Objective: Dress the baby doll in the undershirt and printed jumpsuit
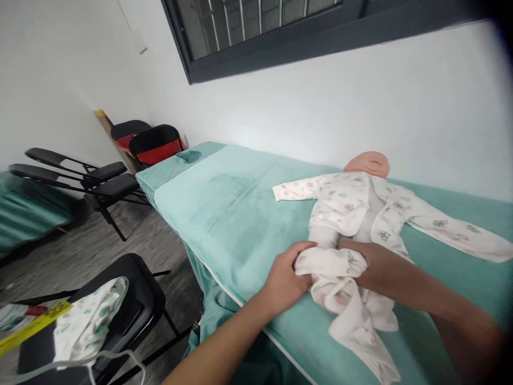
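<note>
On the teal-covered bed lies a baby doll point(368, 162), its head toward the wall. It wears a white printed baby jacket point(340, 199), sleeves spread wide and the front partly open over a grey-white body. Lower down, white printed baby pants point(356, 315) are bunched around the doll's leg. My left hand point(289, 275) grips the left edge of the waistband, thumb on top. At the opposite edge my right hand point(363, 259) is closed on the same pants, its fingers partly hidden behind the cloth. The pants' legs trail toward me on the bed.
The bed point(224, 214) runs along a white wall beneath a barred window point(256, 27). To the left, a black chair point(136, 299) carries folded printed cloth point(90, 318) and a yellow strip point(34, 327). Several folding chairs point(156, 144) stand farther back.
</note>
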Demonstrator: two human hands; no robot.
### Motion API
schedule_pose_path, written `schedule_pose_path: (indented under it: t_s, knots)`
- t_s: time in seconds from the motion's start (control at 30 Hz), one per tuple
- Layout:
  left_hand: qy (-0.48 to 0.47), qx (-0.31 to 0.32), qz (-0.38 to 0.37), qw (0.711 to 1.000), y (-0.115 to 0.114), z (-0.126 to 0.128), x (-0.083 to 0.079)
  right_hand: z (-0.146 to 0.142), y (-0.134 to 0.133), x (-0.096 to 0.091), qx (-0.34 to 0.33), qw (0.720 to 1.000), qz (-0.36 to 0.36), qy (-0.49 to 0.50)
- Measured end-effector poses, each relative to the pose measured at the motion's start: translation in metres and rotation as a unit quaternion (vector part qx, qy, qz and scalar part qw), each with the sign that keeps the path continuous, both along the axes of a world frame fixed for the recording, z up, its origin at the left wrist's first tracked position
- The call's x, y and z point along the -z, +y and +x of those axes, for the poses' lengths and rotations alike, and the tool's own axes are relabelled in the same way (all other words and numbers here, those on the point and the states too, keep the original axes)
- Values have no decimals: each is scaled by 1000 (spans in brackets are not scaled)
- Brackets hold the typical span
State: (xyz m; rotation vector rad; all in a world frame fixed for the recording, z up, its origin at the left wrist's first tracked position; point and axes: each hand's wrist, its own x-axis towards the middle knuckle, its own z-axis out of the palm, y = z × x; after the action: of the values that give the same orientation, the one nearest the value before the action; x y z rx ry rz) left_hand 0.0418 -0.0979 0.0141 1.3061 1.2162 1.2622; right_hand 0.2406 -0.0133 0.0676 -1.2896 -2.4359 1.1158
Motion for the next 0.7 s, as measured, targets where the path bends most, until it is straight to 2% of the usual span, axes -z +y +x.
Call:
schedule_pose_path:
  t_s: [0.1, 0.23, 0.37, 0.5, 0.6, 0.7]
  knots:
    - [46, -58, 9, 997, 12, -2, 1, -1, -3, -14, 1, 997, -72, 10]
    - [26, -130, 6, 991, 37, -8, -1, -3, -2, -18, 26, 999, -42, 18]
    - [42, -133, 34, 990, 78, -12, -3, -5, 3, -10, 70, 997, 6, 30]
    - [90, -135, 47, 986, 110, -5, 1, -7, 8, -1, 147, 988, -21, 37]
    - [126, -155, 46, 979, 107, -2, 5, -8, 9, 1, 169, 983, -45, 58]
    - [127, -194, 27, 972, 81, -7, 5, -7, 8, 0, 170, 981, -55, 74]
